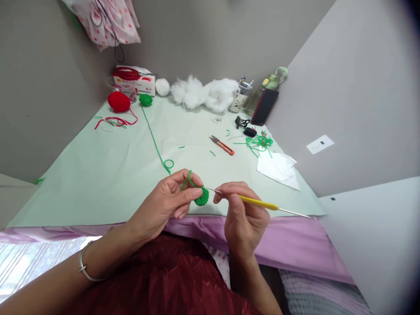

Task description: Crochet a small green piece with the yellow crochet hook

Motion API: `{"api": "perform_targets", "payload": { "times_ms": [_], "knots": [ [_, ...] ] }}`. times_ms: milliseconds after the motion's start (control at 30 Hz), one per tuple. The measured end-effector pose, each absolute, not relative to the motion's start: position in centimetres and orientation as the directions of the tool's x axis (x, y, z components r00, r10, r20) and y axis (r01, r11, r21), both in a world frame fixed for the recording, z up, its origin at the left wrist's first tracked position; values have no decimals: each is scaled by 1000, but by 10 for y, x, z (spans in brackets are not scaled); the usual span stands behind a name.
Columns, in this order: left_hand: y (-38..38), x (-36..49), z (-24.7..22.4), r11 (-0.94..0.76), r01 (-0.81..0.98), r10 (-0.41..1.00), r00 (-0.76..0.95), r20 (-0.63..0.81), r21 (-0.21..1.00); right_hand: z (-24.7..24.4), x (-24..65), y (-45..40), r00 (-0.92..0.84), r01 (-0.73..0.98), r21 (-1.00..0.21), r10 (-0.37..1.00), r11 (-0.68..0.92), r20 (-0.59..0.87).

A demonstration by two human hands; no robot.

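Note:
Pinched between the thumb and fingers of my left hand (170, 197) is a small green crochet piece (201, 197). Green yarn (154, 140) loops over the left index finger and trails back across the table to a green yarn ball (145, 100). My right hand (244, 212) grips a crochet hook (259, 202) by its yellow handle. The hook's metal tip meets the top edge of the green piece; the exact stitch is too small to make out. Its other metal end points out to the right.
Orange-handled thread snips (222, 145) lie mid-table. Green yarn scraps (259, 142), a white tissue (278, 168) and a phone (265, 107) are on the right. Along the back stand white stuffing (205, 94), a pen cup (240, 97) and a red yarn ball (119, 102).

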State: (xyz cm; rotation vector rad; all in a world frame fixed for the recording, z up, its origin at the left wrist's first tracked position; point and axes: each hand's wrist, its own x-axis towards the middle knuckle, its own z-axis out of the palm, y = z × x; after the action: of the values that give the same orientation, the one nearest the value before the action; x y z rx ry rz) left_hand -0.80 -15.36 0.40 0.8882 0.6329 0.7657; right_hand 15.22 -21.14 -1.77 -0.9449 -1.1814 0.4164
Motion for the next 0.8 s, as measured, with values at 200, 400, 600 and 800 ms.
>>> {"api": "perform_targets", "payload": {
  "times_ms": [200,400,600,800],
  "knots": [
    [-154,-9,5,391,-310,809,564,-163,867,-15,153,-213,347,263,-775,694,574,631],
    [-156,-9,-1,283,-280,861,496,-114,917,-15,153,-220,230,448,-674,652,587,722],
    [-157,-7,2,324,-321,854,504,-129,890,-24,149,-220,144,581,-544,581,605,801],
    [-159,-7,2,267,-301,880,464,-104,916,-28,148,-220,161,607,-537,572,585,804]
  ]
}}
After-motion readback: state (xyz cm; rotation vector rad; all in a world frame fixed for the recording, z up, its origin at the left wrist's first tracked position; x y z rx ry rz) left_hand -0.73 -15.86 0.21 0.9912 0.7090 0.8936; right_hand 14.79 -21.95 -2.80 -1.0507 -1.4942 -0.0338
